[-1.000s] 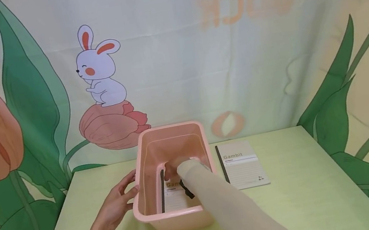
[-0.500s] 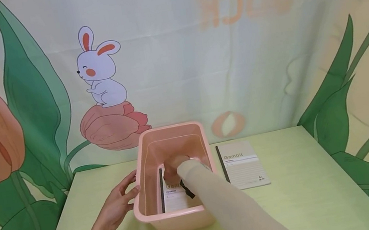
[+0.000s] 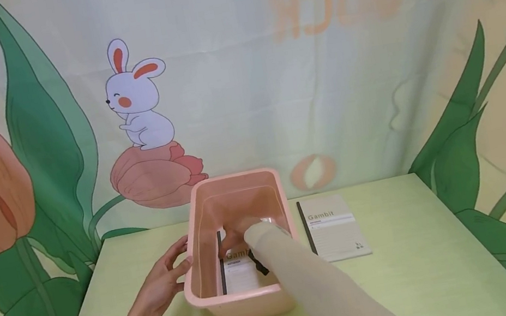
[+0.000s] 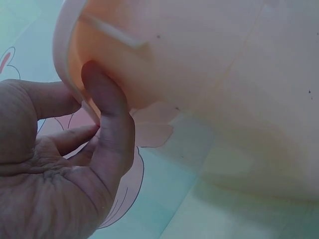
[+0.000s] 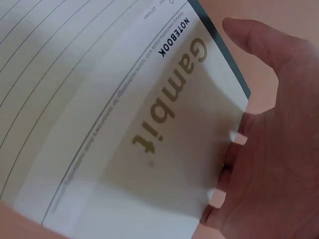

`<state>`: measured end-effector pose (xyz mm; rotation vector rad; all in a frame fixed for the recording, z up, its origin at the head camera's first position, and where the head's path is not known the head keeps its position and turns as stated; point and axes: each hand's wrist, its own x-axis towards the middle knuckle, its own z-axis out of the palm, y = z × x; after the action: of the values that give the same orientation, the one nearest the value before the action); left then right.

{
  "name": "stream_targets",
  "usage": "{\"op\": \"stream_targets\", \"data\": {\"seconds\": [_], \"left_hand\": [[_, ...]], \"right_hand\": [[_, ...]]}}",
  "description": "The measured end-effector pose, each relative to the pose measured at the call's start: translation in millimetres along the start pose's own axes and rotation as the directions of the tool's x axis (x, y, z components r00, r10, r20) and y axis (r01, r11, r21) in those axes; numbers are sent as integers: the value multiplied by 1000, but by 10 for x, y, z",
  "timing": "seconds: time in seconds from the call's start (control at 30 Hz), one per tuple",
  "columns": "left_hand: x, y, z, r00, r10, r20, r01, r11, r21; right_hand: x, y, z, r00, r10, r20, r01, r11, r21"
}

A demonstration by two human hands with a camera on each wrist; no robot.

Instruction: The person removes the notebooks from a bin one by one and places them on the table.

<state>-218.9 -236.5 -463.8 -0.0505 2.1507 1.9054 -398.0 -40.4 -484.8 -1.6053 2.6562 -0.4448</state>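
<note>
A pink plastic basin (image 3: 235, 296) stands on the table with a pale Gambit notebook (image 3: 241, 277) lying inside it. My left hand (image 3: 157, 289) grips the basin's left rim, and the left wrist view has the fingers and thumb of that hand (image 4: 75, 154) bent round the edge. Down in the basin, my right hand (image 3: 235, 233) is at the notebook's top end. In the right wrist view the thumb of this hand (image 5: 284, 139) is spread apart from the dark spine, while the fingertips are hidden behind the notebook's (image 5: 114, 129) top edge.
A second Gambit notebook (image 3: 336, 230) lies flat on the light green table (image 3: 424, 263), right of the basin. Behind the table hangs a curtain (image 3: 241, 82) printed with tulips and a rabbit. The basin's far end is close to the curtain.
Inside the basin, my right thumb has moved left and toward me, out to the notebook's spine side, uncovering more of the cover lettering. The left hand and basin stay put.
</note>
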Motion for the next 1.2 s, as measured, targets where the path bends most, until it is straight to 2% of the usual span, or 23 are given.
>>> {"op": "stream_targets", "data": {"seconds": [0.03,0.1,0.13,0.2,0.23,0.37,0.4,0.43,0.47,0.53,0.6,0.7,0.73,0.8,0.9,1.0,1.2], "left_hand": [[-6,-5,1,1000,-1,1,1,1000,0],[-13,-12,-1,1000,1,7,-1,1000,1],[-14,-12,-2,1000,3,10,-3,1000,5],[-13,-7,-8,1000,11,12,-11,1000,16],[-6,-8,-5,1000,14,17,-14,1000,19],[13,-8,2,999,25,21,-25,999,26],[15,-10,3,999,25,21,-25,999,25],[15,-13,4,1000,22,21,-22,999,25],[13,-17,5,1000,21,19,-21,999,26],[3,-18,7,1000,16,14,-16,999,28],[-6,-19,10,1000,13,11,-14,1000,27],[-20,-18,15,1000,12,11,-12,1000,20],[-21,-15,13,1000,14,12,-14,1000,20],[-24,-11,12,1000,18,14,-18,1000,16],[-27,-13,14,1000,26,18,-26,1000,13],[-26,-17,20,999,29,14,-30,999,13],[-15,-14,18,1000,20,-6,-20,1000,15]], "right_hand": [[11,-13,18,1000,-23,-9,23,999,-26],[-1,-57,49,999,27,-27,-29,998,-55],[-70,-175,-25,993,114,-43,-116,992,-48],[-54,-195,22,982,180,-54,-183,982,-48],[-55,-208,38,972,231,-36,-232,972,-24],[-22,-198,141,901,434,-12,-433,900,54],[0,-153,197,870,493,-3,-491,868,69],[-6,-176,186,828,560,15,-559,825,87],[21,-131,246,810,586,2,-585,808,76],[0,-205,172,785,619,-15,-617,784,68],[-35,-303,69,797,601,-56,-600,799,45],[-103,-486,-148,833,539,-125,-546,837,-37],[-94,-489,-171,841,519,-152,-533,844,-62],[-84,-502,-229,842,506,-186,-529,842,-106],[-71,-532,-346,844,476,-248,-514,850,-117],[-76,-613,-517,846,457,-274,-508,847,-155],[-105,-814,-894,850,392,-351,-495,822,-281]]}}
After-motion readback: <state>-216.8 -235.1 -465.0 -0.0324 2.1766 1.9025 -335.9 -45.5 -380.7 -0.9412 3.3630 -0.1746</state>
